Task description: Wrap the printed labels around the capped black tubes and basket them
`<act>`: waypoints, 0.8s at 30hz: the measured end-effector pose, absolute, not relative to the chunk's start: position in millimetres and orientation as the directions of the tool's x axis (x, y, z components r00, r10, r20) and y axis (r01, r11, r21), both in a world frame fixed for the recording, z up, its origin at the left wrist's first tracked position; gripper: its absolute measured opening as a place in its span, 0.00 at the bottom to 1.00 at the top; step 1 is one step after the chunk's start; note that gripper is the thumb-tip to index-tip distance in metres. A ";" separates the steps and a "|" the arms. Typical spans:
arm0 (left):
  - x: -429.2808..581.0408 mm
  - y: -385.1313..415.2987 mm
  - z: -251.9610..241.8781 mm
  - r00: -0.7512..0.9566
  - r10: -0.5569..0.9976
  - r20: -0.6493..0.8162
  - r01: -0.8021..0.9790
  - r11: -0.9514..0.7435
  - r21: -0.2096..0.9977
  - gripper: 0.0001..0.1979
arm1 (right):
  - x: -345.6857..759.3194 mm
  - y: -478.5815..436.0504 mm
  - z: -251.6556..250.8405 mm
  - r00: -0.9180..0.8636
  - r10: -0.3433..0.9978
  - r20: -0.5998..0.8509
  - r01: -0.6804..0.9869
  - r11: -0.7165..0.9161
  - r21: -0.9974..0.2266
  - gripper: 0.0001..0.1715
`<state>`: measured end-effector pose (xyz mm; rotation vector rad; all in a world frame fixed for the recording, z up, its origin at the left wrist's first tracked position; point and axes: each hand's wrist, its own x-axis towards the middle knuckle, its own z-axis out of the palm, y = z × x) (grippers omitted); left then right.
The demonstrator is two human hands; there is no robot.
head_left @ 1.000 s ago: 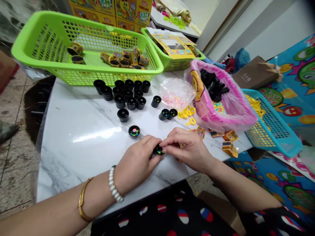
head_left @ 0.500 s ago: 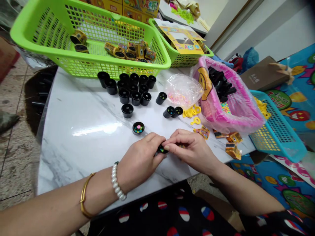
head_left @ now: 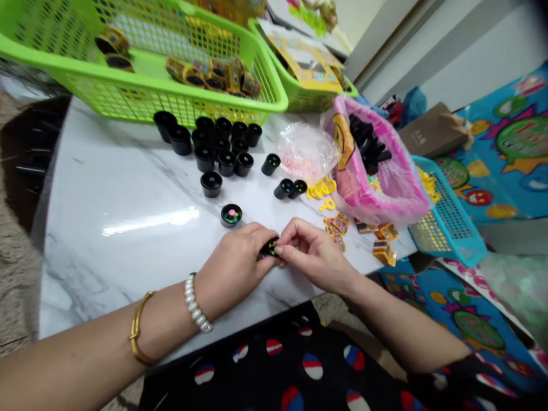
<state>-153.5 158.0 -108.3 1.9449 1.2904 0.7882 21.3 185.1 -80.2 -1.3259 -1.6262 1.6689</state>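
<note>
Near the table's front edge my left hand (head_left: 240, 254) is closed round a small black cup (head_left: 270, 246) with bits of yellow and green inside. My right hand (head_left: 310, 251) is pinched at the cup's right rim, thumb over the opening; anything between its fingertips is hidden. Just beyond my left hand stands another black cup (head_left: 232, 214) holding coloured beads and a pink piece. Farther back, a single black cup (head_left: 271, 164) and a pair of tilted cups (head_left: 284, 189) hold coloured bits. Yellow rings (head_left: 321, 187) and printed wrappers (head_left: 337, 225) lie beyond my right hand.
Upside-down black cups (head_left: 226, 162) cluster before a green basket (head_left: 171, 97) of wrapped cups. A clear bag (head_left: 306, 148) of pink pieces lies beside a pink plastic-lined basket (head_left: 406, 197) with black parts. At the right are orange packets (head_left: 385, 253) and a blue basket (head_left: 466, 245).
The whole view has shifted, so the table's things appear farther left. My right hand has tilted slightly, and wrappers beyond it show more. Both hands stay at the same cup.
</note>
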 end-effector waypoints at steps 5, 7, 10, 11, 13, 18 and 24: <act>-155.0 158.5 -103.5 0.337 0.937 0.092 0.528 -0.269 0.806 0.08 | 27.4 191.6 -86.5 -0.484 0.772 -0.412 0.205 -0.358 -0.911 0.18; -155.5 158.3 -103.0 0.330 0.938 0.106 0.522 -0.275 0.808 0.08 | 29.3 196.9 -84.4 -0.508 0.721 -0.471 0.183 -0.444 -0.877 0.19; -156.0 157.6 -104.8 0.328 0.934 0.141 0.512 -0.301 0.805 0.09 | 30.3 199.4 -80.5 -0.494 0.704 -0.510 0.158 -0.503 -0.849 0.21; -156.1 157.5 -105.7 0.329 0.932 0.152 0.509 -0.311 0.803 0.09 | 30.0 199.2 -79.7 -0.485 0.706 -0.516 0.170 -0.503 -0.848 0.23; -156.1 157.5 -107.0 0.329 0.929 0.168 0.504 -0.323 0.801 0.09 | 28.6 198.4 -78.9 -0.475 0.703 -0.529 0.224 -0.485 -0.845 0.24; -155.2 157.2 -107.8 0.340 0.926 0.164 0.500 -0.326 0.803 0.10 | 24.3 198.6 -77.6 -0.506 0.648 -0.569 0.313 -0.477 -0.821 0.24; -153.0 158.1 -109.2 0.336 0.928 0.161 0.497 -0.320 0.807 0.08 | 25.3 200.1 -83.1 -0.537 0.652 -0.535 0.249 -0.483 -0.840 0.22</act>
